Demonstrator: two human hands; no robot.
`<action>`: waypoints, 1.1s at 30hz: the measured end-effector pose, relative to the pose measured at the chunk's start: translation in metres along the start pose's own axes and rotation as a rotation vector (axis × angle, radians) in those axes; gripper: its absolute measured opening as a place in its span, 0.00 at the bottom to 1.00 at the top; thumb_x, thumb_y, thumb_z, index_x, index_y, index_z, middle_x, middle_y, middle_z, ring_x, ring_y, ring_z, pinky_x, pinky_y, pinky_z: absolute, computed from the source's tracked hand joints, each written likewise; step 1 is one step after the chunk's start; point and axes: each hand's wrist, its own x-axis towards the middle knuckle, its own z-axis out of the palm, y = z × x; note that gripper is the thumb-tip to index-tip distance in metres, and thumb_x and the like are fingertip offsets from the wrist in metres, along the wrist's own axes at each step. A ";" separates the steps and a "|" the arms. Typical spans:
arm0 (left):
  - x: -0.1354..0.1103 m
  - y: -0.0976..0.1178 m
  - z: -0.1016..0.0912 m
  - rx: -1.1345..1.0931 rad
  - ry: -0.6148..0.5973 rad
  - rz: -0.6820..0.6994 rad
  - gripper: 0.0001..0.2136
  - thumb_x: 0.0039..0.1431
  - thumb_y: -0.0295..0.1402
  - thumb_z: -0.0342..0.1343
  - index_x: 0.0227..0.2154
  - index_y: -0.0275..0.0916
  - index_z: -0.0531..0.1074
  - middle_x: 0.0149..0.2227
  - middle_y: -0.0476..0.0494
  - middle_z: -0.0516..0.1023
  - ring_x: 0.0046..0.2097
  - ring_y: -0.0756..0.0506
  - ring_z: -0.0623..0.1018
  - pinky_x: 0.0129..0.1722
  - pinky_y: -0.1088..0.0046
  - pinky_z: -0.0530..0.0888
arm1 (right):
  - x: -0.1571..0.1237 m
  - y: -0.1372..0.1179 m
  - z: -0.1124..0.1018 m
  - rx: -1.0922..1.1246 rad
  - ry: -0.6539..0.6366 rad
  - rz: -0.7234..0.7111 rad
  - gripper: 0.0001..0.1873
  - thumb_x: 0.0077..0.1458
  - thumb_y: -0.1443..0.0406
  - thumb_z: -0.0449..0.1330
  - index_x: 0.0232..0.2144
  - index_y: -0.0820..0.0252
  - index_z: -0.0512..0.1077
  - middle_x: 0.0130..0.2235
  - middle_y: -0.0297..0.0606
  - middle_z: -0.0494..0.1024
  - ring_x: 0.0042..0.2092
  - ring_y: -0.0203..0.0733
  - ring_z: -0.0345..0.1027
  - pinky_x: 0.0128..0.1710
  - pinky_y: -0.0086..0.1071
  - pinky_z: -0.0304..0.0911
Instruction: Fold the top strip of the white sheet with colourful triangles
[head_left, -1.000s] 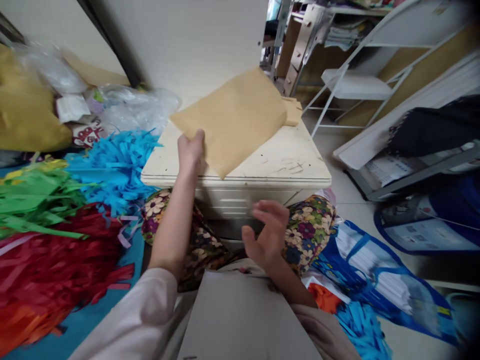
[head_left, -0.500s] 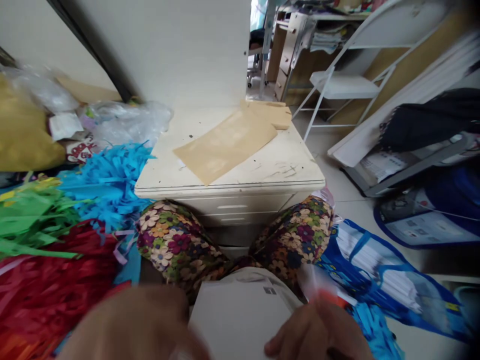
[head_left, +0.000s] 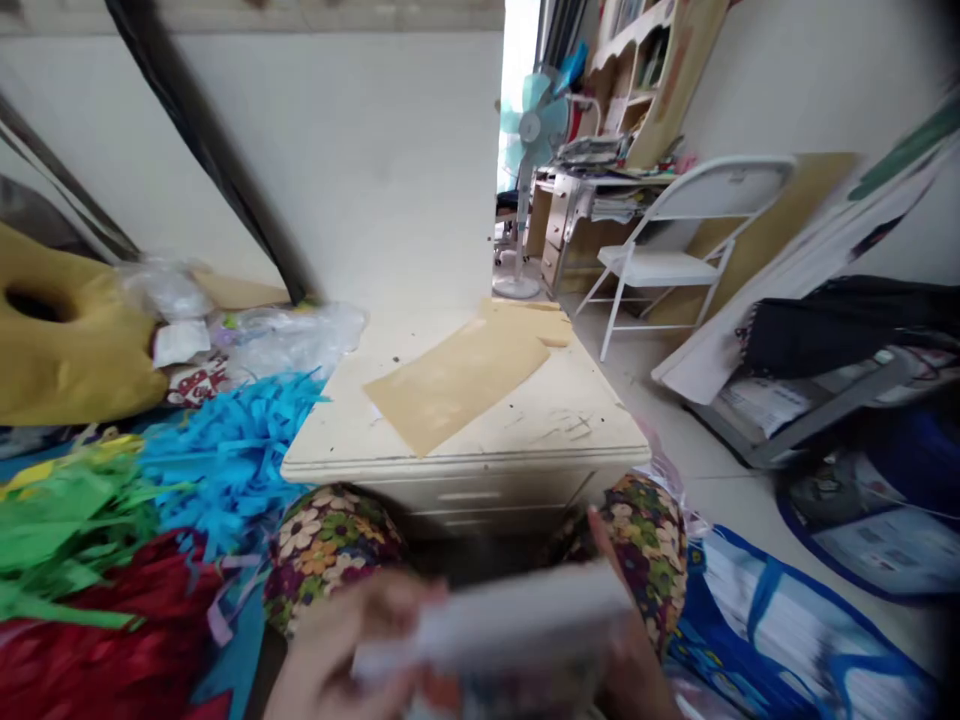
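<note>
A white box-like thing point(head_left: 525, 615), smeared by motion, is tilted above my lap between both hands. Its near side carries orange and dark patches that I cannot read. My left hand point(head_left: 367, 635) grips its left end with bent fingers. At the right end my right hand point(head_left: 634, 640) holds it, one finger pointing up along the side. Behind it show my knees in flowered trousers point(head_left: 322, 550), against a low cream cabinet point(head_left: 465, 465). A flat brown paper envelope or sheet point(head_left: 457, 380) lies across the cabinet top.
Blue point(head_left: 232, 450), green point(head_left: 67, 530) and red shredded strips point(head_left: 112, 620) pile up on the left, near a yellow cushion point(head_left: 75, 350). To the right lies a blue bag with white contents point(head_left: 795, 610). A white folding chair point(head_left: 667, 260) and a fan point(head_left: 529, 130) stand farther back.
My view has tilted upward. The white thing, flat in my lap before, is now raised and tilted in both hands. The blurred clear-and-red item by my right hand no longer shows separately.
</note>
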 end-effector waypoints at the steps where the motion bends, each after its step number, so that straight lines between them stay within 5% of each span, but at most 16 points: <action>1: 0.008 -0.001 -0.003 0.003 0.018 0.029 0.04 0.47 0.32 0.51 0.28 0.41 0.68 0.31 0.47 0.74 0.31 0.49 0.73 0.27 0.78 0.70 | 0.010 -0.001 0.002 0.002 0.017 -0.013 0.52 0.40 0.52 0.58 0.55 0.48 0.25 0.38 0.36 0.71 0.32 0.38 0.68 0.29 0.30 0.64; 4: 0.034 -0.013 0.003 0.035 -0.143 0.042 0.11 0.49 0.27 0.48 0.36 0.39 0.68 0.36 0.47 0.73 0.36 0.50 0.72 0.33 0.78 0.69 | 0.026 0.000 -0.001 -0.161 0.189 -0.200 0.39 0.46 0.56 0.55 0.55 0.43 0.36 0.50 0.40 0.59 0.42 0.40 0.64 0.33 0.33 0.65; 7: 0.050 -0.023 0.020 0.067 -0.133 0.058 0.10 0.48 0.25 0.47 0.33 0.38 0.70 0.35 0.47 0.74 0.37 0.50 0.72 0.36 0.76 0.68 | 0.026 -0.011 -0.008 -0.498 0.459 -0.592 0.23 0.45 0.68 0.56 0.45 0.47 0.60 0.52 0.37 0.56 0.49 0.40 0.56 0.40 0.35 0.62; 9: 0.052 -0.023 0.029 0.098 -0.048 0.073 0.06 0.48 0.27 0.49 0.28 0.37 0.71 0.32 0.48 0.74 0.36 0.50 0.72 0.38 0.74 0.67 | 0.026 -0.031 -0.004 -0.651 0.411 -0.810 0.14 0.44 0.73 0.56 0.34 0.54 0.67 0.41 0.37 0.66 0.43 0.38 0.61 0.41 0.36 0.60; 10: 0.052 -0.020 0.032 0.110 -0.011 0.079 0.05 0.48 0.28 0.50 0.27 0.37 0.70 0.31 0.47 0.75 0.35 0.49 0.72 0.38 0.73 0.66 | 0.028 -0.044 0.001 -0.683 0.290 -0.866 0.12 0.44 0.75 0.55 0.32 0.55 0.67 0.34 0.35 0.69 0.38 0.36 0.63 0.39 0.35 0.60; 13: 0.048 -0.009 0.037 0.109 0.031 0.093 0.05 0.49 0.30 0.50 0.27 0.36 0.70 0.31 0.46 0.74 0.35 0.50 0.71 0.37 0.74 0.67 | 0.042 -0.078 0.027 -0.825 -0.126 -0.771 0.09 0.42 0.75 0.56 0.27 0.59 0.67 0.27 0.33 0.70 0.32 0.34 0.64 0.33 0.31 0.61; 15: 0.046 -0.002 0.038 0.094 0.028 0.108 0.05 0.50 0.30 0.50 0.29 0.36 0.70 0.32 0.46 0.74 0.35 0.51 0.71 0.36 0.76 0.67 | 0.055 -0.093 0.042 -0.931 -0.222 -0.679 0.04 0.42 0.73 0.57 0.23 0.61 0.67 0.24 0.33 0.70 0.30 0.33 0.63 0.31 0.29 0.60; 22: 0.044 0.004 0.036 0.105 0.007 0.104 0.07 0.50 0.31 0.50 0.32 0.36 0.70 0.32 0.46 0.74 0.35 0.51 0.71 0.35 0.76 0.68 | 0.078 -0.100 0.051 -0.961 -0.246 -0.311 0.02 0.40 0.72 0.54 0.20 0.65 0.67 0.19 0.30 0.68 0.22 0.27 0.60 0.21 0.20 0.58; 33: 0.042 0.010 0.031 0.087 -0.025 0.029 0.09 0.49 0.32 0.51 0.32 0.35 0.70 0.32 0.46 0.74 0.35 0.50 0.71 0.35 0.76 0.67 | 0.078 -0.098 0.050 -1.052 -0.265 -0.329 0.03 0.40 0.68 0.56 0.21 0.65 0.68 0.19 0.30 0.67 0.21 0.26 0.57 0.21 0.21 0.55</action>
